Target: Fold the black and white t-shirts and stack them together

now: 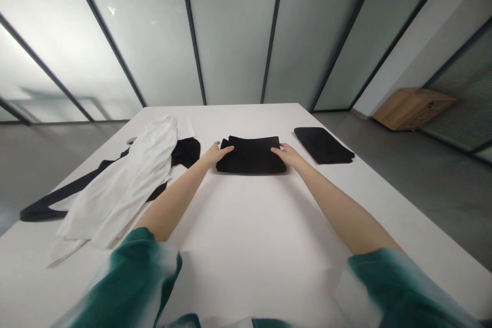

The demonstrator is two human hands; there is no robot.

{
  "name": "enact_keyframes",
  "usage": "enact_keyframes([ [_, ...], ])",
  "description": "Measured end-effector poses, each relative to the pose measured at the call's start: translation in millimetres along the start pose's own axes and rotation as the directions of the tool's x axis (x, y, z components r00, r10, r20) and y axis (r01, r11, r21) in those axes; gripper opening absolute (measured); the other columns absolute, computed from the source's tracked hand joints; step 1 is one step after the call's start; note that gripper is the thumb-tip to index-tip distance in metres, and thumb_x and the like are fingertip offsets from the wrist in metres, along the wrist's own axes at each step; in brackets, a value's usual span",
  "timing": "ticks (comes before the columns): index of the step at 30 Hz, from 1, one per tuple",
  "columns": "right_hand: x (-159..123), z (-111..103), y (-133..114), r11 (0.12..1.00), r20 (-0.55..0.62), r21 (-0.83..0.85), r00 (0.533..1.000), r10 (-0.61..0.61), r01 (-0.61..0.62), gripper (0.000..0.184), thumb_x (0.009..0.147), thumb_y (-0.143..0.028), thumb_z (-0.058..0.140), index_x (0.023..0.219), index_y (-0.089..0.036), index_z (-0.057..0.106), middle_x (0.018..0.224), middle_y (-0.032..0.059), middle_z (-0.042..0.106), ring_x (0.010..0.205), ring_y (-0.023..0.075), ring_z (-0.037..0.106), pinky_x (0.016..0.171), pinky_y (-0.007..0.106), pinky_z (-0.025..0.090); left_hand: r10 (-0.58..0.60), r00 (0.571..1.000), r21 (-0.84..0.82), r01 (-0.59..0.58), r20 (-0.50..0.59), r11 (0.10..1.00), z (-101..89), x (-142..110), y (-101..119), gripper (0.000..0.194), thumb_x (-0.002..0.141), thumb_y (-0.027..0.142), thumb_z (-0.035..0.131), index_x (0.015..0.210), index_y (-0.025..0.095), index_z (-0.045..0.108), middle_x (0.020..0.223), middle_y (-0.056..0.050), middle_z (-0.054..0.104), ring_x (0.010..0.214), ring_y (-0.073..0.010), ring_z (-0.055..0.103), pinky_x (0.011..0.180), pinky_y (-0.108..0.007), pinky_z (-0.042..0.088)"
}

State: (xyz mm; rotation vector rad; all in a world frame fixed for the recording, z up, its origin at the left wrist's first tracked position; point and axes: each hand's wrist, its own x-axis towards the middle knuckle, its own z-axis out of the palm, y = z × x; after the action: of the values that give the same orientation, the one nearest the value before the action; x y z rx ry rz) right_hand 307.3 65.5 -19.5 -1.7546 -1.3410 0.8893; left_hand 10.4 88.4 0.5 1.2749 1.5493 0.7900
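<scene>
near table point(261, 236) lay open | centre: black bundle point(253, 156) blocked | left: white cloth point(123, 182), dark cloth point(187, 152) blocked | right: gap ran, right hand point(287, 155) to black fold point(323, 145)

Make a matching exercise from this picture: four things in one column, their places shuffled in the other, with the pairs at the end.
1. Left hand
2. Wooden cabinet
3. White garment
4. Right hand

A. Lying partly over a black garment
B. At the right edge of the middle black cloth
C. At the left edge of the middle black cloth
D. On the floor, beyond the table

Pairs: 1-C, 2-D, 3-A, 4-B
</scene>
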Motion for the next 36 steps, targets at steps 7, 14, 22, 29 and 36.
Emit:
enact_keyframes([
  [7, 18, 21, 0, 0.987, -0.115, 0.111, 0.988, -0.102, 0.115, 0.034, 0.068, -0.017, 0.059, 0.102, -0.02, 0.061, 0.096, 0.0048, 0.072, 0.093, 0.0227, 0.067, 0.088, 0.036, 0.052, 0.042, 0.987, -0.257, -0.001, 0.155, 0.966, 13.8, 23, 2, 0.033, 0.067, 0.023, 0.078, 0.098, 0.019, 0.065, 0.082, -0.007, 0.073, 0.081, -0.0245, 0.07, 0.077, -0.037, 0.056],
  [14, 33, 24, 14, 0.984, -0.169, 0.168, 0.985, -0.032, 0.061, 0.042, 0.072, -0.027, 0.061, 0.114, -0.021, 0.058, 0.094, 0.006, 0.072, 0.091, 0.0256, 0.068, 0.087, 0.041, 0.052, 0.167, 0.984, -0.251, -0.176, -0.057, 0.952, 12.7, 44, -21, 0.022, 0.066, 0.033, 0.078, 0.071, 0.019, 0.062, 0.062, -0.004, 0.065, 0.078, -0.0267, 0.068, 0.075, -0.037, 0.052],
  [22, 43, 26, 17, 0.998, -0.136, -0.021, 0.989, -0.059, 0.057, 0.047, 0.077, -0.031, 0.063, 0.121, -0.016, 0.057, 0.111, 0.0133, 0.069, 0.104, 0.0279, 0.065, 0.096, 0.044, 0.048, 0.282, 0.946, 0.077, -0.273, -0.162, 0.959, 10.7, 59, -5, 0.026, 0.077, 0.041, 0.065, 0.063, 0.019, 0.063, 0.062, -0.005, 0.063, 0.076, -0.0253, 0.063, 0.07, -0.033, 0.045],
  [29, 29, 29, 22, 0.971, -0.194, -0.043, 0.952, -0.237, 0.233, 0.041, 0.077, -0.026, 0.058, 0.117, -0.017, 0.061, 0.111, 0.0121, 0.07, 0.105, 0.0261, 0.064, 0.098, 0.043, 0.046, 0.58, 0.81, 0.204, -0.556, -0.083, 0.806, 22.5, 33, 6, 0.013, 0.072, 0.033, 0.071, 0.073, 0.022, 0.065, 0.076, -0.004, 0.062, 0.083, -0.0241, 0.056, 0.086, -0.037, 0.044],
  [36, 18, 33, 35, 0.961, -0.249, -0.028, 0.929, -0.273, 0.275, 0.04, 0.079, -0.029, 0.057, 0.117, -0.017, 0.063, 0.113, 0.0119, 0.07, 0.106, 0.026, 0.064, 0.099, 0.043, 0.046, 0.639, 0.767, 0.236, -0.612, -0.054, 0.755, 41.2, 2, -20, 0.01, 0.072, 0.029, 0.072, 0.079, 0.022, 0.069, 0.107, -0.013, 0.064, 0.114, -0.0359, 0.047, 0.109, -0.047, 0.028],
])
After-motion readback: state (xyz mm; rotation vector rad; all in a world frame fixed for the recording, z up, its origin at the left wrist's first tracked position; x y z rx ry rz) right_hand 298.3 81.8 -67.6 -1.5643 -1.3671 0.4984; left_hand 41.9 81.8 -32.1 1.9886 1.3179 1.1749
